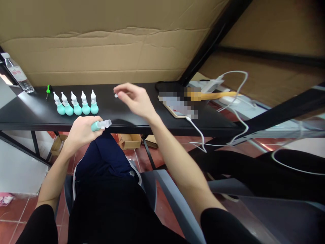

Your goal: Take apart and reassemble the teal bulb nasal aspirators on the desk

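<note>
My left hand (83,131) is wrapped around a teal bulb nasal aspirator (95,126). Its clear open tube (105,124) points right, with no white tip on it. To the right and farther back, over the black desk (122,113), my right hand (137,100) pinches a small white nozzle tip (116,95), mostly covered by the fingers. The two hands are apart. Several aspirators (77,105) with teal bulbs and white pointed tips stand in a row on the desk, just beyond my left hand.
A green-handled screwdriver (48,90) lies left of the row, near a water bottle (19,75). At right a phone (175,106) has a white cable (196,128) plugged in. A yellow-handled object (215,96) lies beyond it. Cardboard (106,51) walls the desk's back.
</note>
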`<state>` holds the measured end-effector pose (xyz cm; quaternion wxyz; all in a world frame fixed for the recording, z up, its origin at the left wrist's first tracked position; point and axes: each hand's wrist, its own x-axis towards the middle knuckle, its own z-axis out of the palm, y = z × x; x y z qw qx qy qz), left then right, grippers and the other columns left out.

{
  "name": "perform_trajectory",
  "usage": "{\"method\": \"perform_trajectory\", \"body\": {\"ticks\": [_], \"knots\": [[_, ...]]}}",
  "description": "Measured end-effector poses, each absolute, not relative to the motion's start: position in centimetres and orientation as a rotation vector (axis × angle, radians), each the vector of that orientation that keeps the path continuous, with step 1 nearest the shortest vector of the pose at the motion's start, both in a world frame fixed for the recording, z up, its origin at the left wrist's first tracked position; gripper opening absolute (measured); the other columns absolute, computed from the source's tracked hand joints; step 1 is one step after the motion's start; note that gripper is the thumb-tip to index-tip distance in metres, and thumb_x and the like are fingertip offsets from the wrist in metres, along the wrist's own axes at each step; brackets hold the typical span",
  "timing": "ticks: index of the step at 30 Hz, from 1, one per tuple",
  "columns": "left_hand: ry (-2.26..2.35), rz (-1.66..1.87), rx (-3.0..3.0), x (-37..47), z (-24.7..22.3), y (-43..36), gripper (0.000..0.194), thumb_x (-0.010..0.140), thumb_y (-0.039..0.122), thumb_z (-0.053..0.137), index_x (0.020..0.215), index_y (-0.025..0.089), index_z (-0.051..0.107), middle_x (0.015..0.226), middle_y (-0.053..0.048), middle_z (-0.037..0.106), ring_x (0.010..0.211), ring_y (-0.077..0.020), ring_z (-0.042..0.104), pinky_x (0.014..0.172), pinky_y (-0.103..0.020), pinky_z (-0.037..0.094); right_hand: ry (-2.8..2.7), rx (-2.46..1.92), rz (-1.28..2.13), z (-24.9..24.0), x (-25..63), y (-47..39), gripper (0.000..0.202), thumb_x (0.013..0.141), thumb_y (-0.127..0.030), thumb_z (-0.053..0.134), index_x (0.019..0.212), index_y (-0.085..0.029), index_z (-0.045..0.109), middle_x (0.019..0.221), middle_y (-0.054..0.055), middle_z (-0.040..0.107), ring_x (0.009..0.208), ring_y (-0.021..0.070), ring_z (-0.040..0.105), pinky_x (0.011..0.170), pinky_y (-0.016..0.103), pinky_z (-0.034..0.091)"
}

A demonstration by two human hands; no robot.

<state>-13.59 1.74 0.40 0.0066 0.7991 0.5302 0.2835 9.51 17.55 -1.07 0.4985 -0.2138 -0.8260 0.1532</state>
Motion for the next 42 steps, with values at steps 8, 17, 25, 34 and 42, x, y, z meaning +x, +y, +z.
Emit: {"method": "perform_trajectory", "body": {"ticks": [8, 17, 25, 34, 42], "knots": [[1.514, 0.689, 2.471, -12.4, 0.0, 1.9, 0.025, 0.088, 0.034, 0.068, 0.069, 0.02, 0.062, 0.062, 0.004, 0.062, 0.057, -0.0117, 0.046, 0.06, -0.028, 0.032, -2.038, -0.289, 0.219, -6.9, 7.6, 6.9, 0.034, 0.115, -0.054, 0.06, 0.113, -0.022, 0.071, 0.099, 0.008, 0.072, 0.081, 0.0213, 0.067, 0.072, 0.034, 0.056], [1.477, 0.39, 2.353, -8.5, -0.2, 0.8, 0.028, 0.085, 0.031, 0.071, 0.062, 0.021, 0.058, 0.06, 0.003, 0.061, 0.055, -0.0136, 0.054, 0.061, -0.028, 0.036, -1.975, -0.426, 0.134, -6.5, 8.3, 6.0, 0.057, 0.121, -0.058, 0.03, 0.08, -0.025, 0.053, 0.056, -0.003, 0.051, 0.045, 0.014, 0.046, 0.05, 0.031, 0.032], [1.391, 0.476, 2.229, -8.8, 0.0, 0.3, 0.013, 0.079, 0.026, 0.068, 0.07, 0.021, 0.059, 0.065, 0.004, 0.067, 0.057, -0.0131, 0.058, 0.058, -0.026, 0.038, -1.855, -0.532, 0.641, -4.4, 7.9, 4.9, 0.064, 0.116, -0.07, 0.036, 0.071, -0.026, 0.046, 0.053, -0.004, 0.046, 0.044, 0.0111, 0.039, 0.049, 0.029, 0.032], [1.266, 0.461, 2.445, -9.3, 0.0, 0.1, 0.021, 0.081, 0.021, 0.062, 0.064, 0.02, 0.051, 0.056, 0.005, 0.056, 0.052, -0.0096, 0.048, 0.058, -0.026, 0.034, -1.651, -0.533, 1.048, -3.8, 7.4, 4.4, 0.075, 0.1, -0.088, 0.058, 0.061, -0.025, 0.053, 0.051, -0.003, 0.048, 0.047, 0.0111, 0.038, 0.05, 0.029, 0.035], [0.848, 0.328, 2.758, -9.6, -0.1, -1.2, 0.022, 0.085, 0.015, 0.069, 0.101, 0.024, 0.082, 0.082, 0.003, 0.079, 0.071, -0.0146, 0.069, 0.067, -0.027, 0.046, -1.342, -0.621, 1.46, -5.0, 5.3, 4.4, 0.073, 0.086, -0.089, 0.071, 0.057, -0.025, 0.053, 0.049, -0.003, 0.049, 0.047, 0.0106, 0.038, 0.046, 0.027, 0.033]]}}
